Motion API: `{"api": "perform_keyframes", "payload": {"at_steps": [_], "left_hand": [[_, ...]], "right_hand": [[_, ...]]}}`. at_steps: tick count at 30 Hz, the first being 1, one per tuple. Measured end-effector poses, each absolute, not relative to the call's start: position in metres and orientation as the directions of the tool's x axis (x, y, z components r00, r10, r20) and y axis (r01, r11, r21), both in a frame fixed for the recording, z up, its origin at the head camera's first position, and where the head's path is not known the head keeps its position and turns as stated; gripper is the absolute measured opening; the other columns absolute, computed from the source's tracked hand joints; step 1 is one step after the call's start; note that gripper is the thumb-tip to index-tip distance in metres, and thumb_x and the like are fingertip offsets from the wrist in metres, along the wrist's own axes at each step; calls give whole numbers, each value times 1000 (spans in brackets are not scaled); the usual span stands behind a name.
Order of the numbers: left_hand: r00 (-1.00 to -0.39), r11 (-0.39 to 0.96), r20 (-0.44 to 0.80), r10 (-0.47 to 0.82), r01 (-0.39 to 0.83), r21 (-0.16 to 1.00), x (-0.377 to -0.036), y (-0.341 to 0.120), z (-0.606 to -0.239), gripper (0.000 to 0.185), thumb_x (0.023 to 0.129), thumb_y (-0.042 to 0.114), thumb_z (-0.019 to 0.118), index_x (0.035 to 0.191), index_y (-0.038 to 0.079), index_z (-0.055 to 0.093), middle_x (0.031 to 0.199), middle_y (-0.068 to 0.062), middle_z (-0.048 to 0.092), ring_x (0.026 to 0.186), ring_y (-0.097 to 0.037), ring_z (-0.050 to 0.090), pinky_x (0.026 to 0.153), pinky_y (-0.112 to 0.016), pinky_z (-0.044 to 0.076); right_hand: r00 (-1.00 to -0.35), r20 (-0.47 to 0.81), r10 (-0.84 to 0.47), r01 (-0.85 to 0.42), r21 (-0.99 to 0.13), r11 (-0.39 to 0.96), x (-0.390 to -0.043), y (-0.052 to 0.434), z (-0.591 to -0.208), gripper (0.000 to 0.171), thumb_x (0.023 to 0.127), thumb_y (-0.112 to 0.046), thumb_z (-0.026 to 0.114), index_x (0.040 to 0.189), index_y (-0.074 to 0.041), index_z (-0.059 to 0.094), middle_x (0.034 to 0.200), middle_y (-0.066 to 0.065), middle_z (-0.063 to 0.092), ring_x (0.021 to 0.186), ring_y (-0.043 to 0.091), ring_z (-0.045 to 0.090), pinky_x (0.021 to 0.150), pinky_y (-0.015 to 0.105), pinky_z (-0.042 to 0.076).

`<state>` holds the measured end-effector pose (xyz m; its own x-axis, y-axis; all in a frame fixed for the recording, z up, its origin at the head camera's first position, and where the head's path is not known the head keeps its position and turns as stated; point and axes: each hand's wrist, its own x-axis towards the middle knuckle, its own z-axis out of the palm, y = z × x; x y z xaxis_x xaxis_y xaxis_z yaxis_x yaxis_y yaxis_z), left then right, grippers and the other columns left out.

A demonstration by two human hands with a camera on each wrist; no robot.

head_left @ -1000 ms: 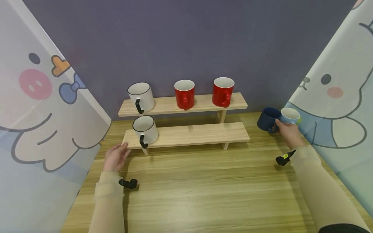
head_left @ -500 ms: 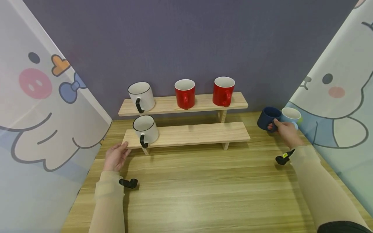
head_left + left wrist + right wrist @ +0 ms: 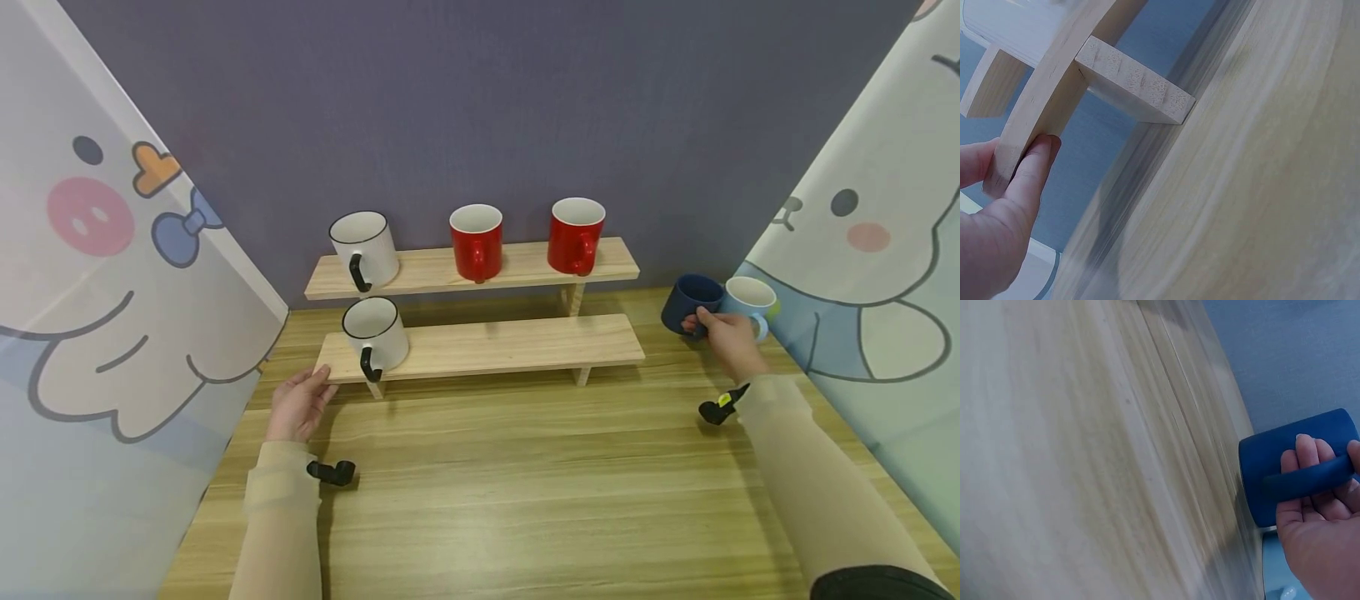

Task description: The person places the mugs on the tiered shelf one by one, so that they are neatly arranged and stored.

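My right hand (image 3: 733, 343) grips the handle of a dark blue mug (image 3: 686, 302) standing at the right of the table. In the right wrist view, fingers pass through the loop of the mug (image 3: 1260, 456), with the thumb on top of the handle. Close behind that hand is a light blue mug (image 3: 752, 302), partly hidden. Over on the left, my left hand (image 3: 297, 406) pinches the left end of the lower wooden shelf (image 3: 487, 346). The left wrist view has the board (image 3: 1041, 112) between thumb and fingers, beside a short support leg (image 3: 1135, 81).
On the lower shelf's left part stands a white mug (image 3: 382, 340) with a black handle. Behind it, the upper shelf (image 3: 420, 272) carries a similar white mug (image 3: 371, 250) and two red mugs, one central (image 3: 483, 246), one rightward (image 3: 567, 242). Cartoon-printed panels (image 3: 817, 275) flank the wood-grain table (image 3: 510, 483).
My right hand has shifted slightly left, its fingers going further into the dark blue mug's handle. More of the light blue mug's handle shows. The left hand keeps its hold on the shelf.
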<state>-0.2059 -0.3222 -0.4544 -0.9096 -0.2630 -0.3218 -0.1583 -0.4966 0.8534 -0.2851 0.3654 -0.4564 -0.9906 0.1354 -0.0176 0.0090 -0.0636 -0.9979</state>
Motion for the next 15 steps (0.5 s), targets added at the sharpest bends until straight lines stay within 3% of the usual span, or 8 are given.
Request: {"api": "perform_keyframes", "payload": {"at_steps": [5, 10, 15], "left_hand": [[-909, -480, -318, -268, -160, 863, -206, -323, -456, 64, 104, 6, 59, 155, -11, 24, 101, -4, 65, 92, -10, 68, 92, -21, 54], [-908, -485, -318, -273, -155, 860, -207, -322, -456, 53, 103, 5, 59, 148, -10, 34, 100, -5, 66, 92, -11, 68, 91, -21, 55], [-903, -495, -328, -278, -158, 854, -206, -322, -456, 38, 103, 4, 60, 136, -7, 43, 99, -6, 66, 88, -12, 69, 90, -21, 55]], "right_hand": [[-986, -4, 165, 12, -999, 47, -284, 363, -461, 39, 109, -21, 52, 113, 16, 64, 86, -3, 73, 84, 4, 69, 84, 11, 50], [-987, -29, 155, 36, -999, 40, -280, 359, -459, 47, 109, -24, 51, 124, 21, 54, 89, -4, 73, 87, 4, 69, 90, 14, 50], [-985, -26, 169, 12, -996, -83, -274, 355, -452, 33, 109, -19, 53, 106, 12, 66, 84, 0, 73, 81, 7, 70, 82, 15, 54]]}}
